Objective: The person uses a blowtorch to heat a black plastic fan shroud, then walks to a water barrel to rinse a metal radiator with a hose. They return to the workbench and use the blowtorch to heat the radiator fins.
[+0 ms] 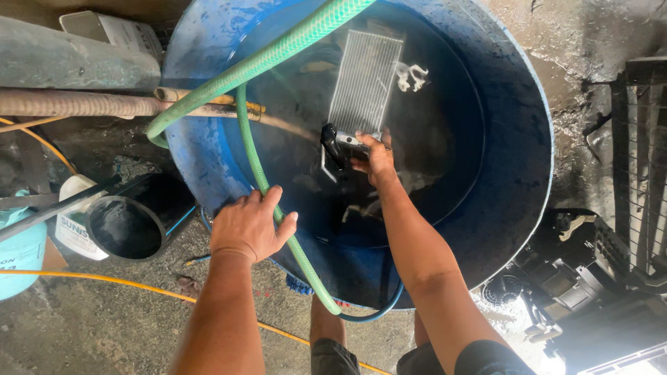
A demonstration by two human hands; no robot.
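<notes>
A large blue barrel (514,125) holds dark water. In it a finned metal radiator (366,80) stands upright, partly under water. My right hand (374,156) reaches into the barrel and grips the radiator's near end by its black fitting (333,144). My left hand (250,226) rests on the near rim of the barrel, fingers over a green hose (278,59) that loops across the rim and down the barrel's front.
A black bucket (128,226) and a white jug (69,222) stand left of the barrel. Rusty pipes (76,104) lie at the upper left. A yellow cable (139,288) crosses the concrete floor. Dark machine parts (590,285) and a metal grille (639,160) sit at the right.
</notes>
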